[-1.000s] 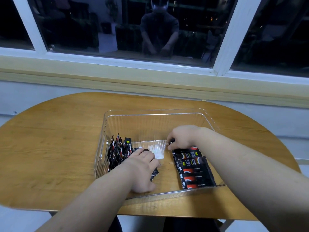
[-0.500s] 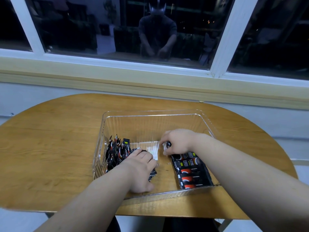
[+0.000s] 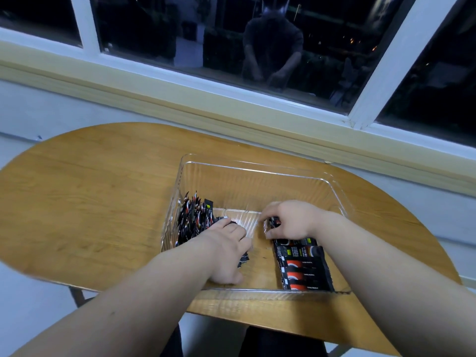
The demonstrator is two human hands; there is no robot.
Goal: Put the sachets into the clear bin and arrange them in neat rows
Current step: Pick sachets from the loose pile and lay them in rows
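Clear bin [image 3: 257, 168] on the wooden surface [image 3: 90, 202], below a window [image 3: 144, 34]. Upright sachets [image 3: 193, 217] stand packed against the bin's left wall; a flat row of sachets [image 3: 301, 269] lies along its right side. The left hand [image 3: 226, 253] rests palm down, fingers fairly straight, on loose sachets [image 3: 243, 259] beside the upright pack. The right hand [image 3: 291, 220], fingers curled, pinches the far sachet [image 3: 273, 223] of the flat row.

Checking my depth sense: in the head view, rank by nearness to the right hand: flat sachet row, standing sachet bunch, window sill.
1. Flat sachet row, touching the right hand, right side of the bin.
2. Standing sachet bunch, bin's left side.
3. Window sill, beyond the table.
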